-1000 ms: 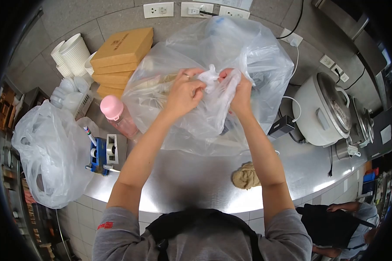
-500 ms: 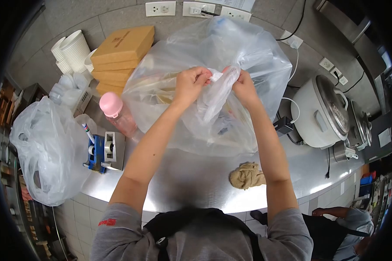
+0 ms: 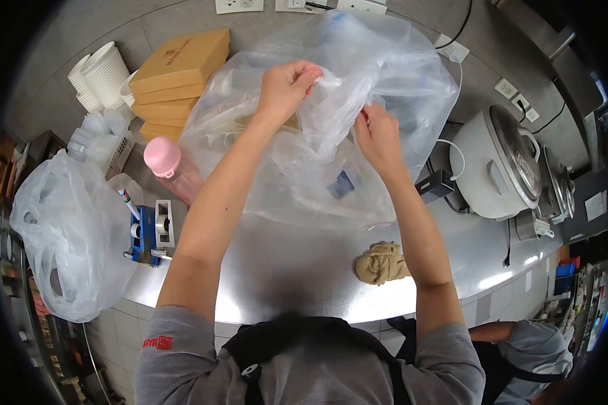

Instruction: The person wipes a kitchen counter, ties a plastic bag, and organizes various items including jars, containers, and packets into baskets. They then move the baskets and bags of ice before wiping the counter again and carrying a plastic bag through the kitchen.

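A large translucent plastic bag (image 3: 277, 196) with items inside lies across the steel counter (image 3: 284, 270). Near the bag's top, my left hand (image 3: 285, 88) pinches a twisted white end of the plastic. My right hand (image 3: 380, 135) is lower and to the right, its fingers closed on a gathered fold of the same bag. Between the two hands the plastic hangs bunched. What the bag holds is blurred by the film, though a dark blue patch shows through.
Cardboard boxes (image 3: 179, 67), paper cups (image 3: 107, 74), a pink-lidded bottle (image 3: 163, 158), tape dispensers (image 3: 144, 235) and a white plastic bag (image 3: 74, 236) stand left. A brown cloth (image 3: 382, 263) lies in front; a rice cooker (image 3: 496, 162) stands right. A co-worker (image 3: 530, 358) is at lower right.
My left hand has moved up and slightly left with the bag's end, while my right hand is a little lower. They are farther apart, and the view has shifted slightly.
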`<state>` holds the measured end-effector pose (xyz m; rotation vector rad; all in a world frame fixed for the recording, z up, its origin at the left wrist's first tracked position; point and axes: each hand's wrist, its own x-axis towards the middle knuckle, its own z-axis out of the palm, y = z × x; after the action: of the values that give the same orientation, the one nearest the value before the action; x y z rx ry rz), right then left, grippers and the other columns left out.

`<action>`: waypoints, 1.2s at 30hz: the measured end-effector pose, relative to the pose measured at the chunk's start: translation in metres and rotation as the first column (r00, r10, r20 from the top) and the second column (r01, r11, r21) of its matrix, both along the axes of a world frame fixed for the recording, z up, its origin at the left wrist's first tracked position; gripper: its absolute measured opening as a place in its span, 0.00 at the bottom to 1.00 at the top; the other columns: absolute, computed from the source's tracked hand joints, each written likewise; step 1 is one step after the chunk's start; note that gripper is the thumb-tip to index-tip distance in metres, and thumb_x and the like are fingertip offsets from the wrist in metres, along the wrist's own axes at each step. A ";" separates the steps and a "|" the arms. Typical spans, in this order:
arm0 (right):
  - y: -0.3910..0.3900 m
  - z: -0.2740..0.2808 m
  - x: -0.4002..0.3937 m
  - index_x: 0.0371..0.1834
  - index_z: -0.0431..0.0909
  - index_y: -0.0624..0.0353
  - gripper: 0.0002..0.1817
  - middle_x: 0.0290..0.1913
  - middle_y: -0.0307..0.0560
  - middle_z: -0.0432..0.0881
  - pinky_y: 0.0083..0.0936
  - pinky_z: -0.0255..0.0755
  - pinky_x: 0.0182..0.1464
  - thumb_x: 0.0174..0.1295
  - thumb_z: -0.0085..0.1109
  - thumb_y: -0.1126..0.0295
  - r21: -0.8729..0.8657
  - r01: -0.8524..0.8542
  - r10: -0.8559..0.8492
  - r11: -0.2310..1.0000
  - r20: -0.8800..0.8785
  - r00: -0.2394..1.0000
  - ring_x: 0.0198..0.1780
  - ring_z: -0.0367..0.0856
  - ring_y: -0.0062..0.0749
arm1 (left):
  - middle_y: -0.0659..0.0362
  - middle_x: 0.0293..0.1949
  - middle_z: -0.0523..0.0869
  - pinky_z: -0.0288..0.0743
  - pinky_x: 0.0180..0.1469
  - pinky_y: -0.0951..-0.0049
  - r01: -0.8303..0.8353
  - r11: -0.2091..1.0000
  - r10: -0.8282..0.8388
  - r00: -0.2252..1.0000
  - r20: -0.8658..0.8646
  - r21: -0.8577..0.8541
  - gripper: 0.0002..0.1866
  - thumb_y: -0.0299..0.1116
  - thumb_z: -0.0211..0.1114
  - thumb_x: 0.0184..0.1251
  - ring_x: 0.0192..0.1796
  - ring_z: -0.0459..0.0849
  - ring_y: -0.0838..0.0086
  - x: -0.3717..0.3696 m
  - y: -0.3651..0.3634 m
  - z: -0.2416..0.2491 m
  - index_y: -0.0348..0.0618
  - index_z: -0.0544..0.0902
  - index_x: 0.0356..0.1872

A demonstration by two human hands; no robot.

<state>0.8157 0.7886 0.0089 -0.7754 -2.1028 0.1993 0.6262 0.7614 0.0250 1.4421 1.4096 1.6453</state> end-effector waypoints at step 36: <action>-0.012 -0.001 -0.023 0.33 0.79 0.58 0.10 0.26 0.48 0.78 0.23 0.69 0.31 0.45 0.60 0.80 -0.119 0.141 -0.165 0.983 -0.225 0.960 0.26 0.76 0.28 | 0.57 0.35 0.79 0.69 0.30 0.73 -0.067 0.949 0.182 0.914 -0.362 0.309 0.05 0.21 0.64 0.49 0.31 0.76 0.70 0.028 -0.047 -0.034 0.40 0.77 0.27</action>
<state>0.7931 0.7764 0.0083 -0.9255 -1.8129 0.3005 0.6545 0.7143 -0.0092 1.9705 1.5422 1.7733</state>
